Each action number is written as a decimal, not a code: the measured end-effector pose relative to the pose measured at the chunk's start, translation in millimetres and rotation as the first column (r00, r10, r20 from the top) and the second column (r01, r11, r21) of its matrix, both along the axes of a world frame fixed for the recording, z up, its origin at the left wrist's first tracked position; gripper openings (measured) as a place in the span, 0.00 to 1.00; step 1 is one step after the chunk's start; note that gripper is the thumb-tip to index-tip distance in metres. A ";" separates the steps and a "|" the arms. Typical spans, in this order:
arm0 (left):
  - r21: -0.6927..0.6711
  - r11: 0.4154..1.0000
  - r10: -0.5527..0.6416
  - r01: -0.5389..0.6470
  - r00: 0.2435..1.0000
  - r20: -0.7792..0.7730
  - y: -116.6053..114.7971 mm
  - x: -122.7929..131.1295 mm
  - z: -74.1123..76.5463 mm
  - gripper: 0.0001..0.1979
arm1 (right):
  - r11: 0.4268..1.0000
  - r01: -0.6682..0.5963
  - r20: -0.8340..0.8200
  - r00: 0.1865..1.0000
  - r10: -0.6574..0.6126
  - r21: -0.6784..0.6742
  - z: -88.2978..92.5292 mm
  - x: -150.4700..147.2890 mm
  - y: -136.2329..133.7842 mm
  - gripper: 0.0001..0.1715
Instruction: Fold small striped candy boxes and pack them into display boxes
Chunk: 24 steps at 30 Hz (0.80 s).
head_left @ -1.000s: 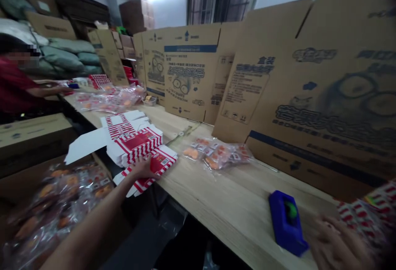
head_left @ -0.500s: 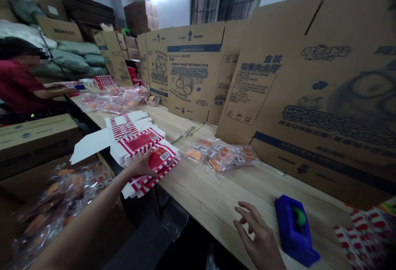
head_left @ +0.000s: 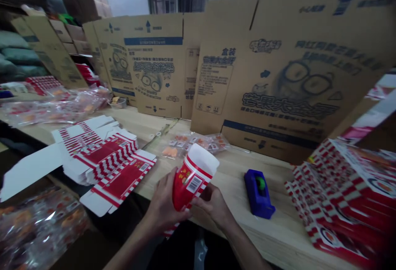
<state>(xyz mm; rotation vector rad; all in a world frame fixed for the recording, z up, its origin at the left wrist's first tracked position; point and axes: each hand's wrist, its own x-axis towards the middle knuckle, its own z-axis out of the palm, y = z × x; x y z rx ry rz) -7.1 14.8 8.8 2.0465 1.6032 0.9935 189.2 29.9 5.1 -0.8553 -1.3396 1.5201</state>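
Note:
A red and white striped carton [head_left: 192, 179] with a barcode is held over the front edge of the table. Its sides bow outward and a white flap stands up at the top. My left hand [head_left: 165, 204] is closed round its left side. On the lower right, the fingers of my right hand [head_left: 213, 206] pinch the same carton. Left of my hands lies a stack of flat striped cartons [head_left: 119, 183]. Just behind the held carton are clear bags [head_left: 176, 148] with orange contents. A blue tape dispenser [head_left: 258, 196] with a green core stands to the right.
Folded striped boxes [head_left: 340, 204] are piled at the right end of the table [head_left: 235, 220]. Large cardboard sheets [head_left: 278, 84] stand along the back. More clear bags [head_left: 58, 107] lie far left, near a small plastic tub [head_left: 118, 103]. A box of bagged items [head_left: 40, 224] sits lower left.
My left hand has brought a carton from the stack to the middle. My right hand, open before, has come across onto it. The view has turned right, revealing more of the box pile.

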 end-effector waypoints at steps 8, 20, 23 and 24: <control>-0.346 0.914 0.098 0.212 0.712 0.695 4.1 30.7 1.6 0.29 | 0.976 0.219 0.082 0.972 -0.219 0.002 -18.0 41.0 -13.0 0.20; -0.503 0.691 0.250 0.519 0.482 0.840 -13.0 40.0 -29.9 0.21 | 0.873 0.334 0.303 0.842 -0.446 0.356 -13.4 82.3 14.0 0.15; -0.477 0.675 0.191 0.562 0.492 0.850 -16.2 37.4 -33.7 0.21 | 0.914 0.315 0.296 0.874 -0.385 0.257 -24.7 83.1 6.3 0.16; -0.444 0.706 0.146 0.552 0.500 0.854 -15.2 36.5 -32.0 0.22 | 0.939 0.300 0.255 0.907 -0.336 0.170 -29.7 82.1 0.7 0.17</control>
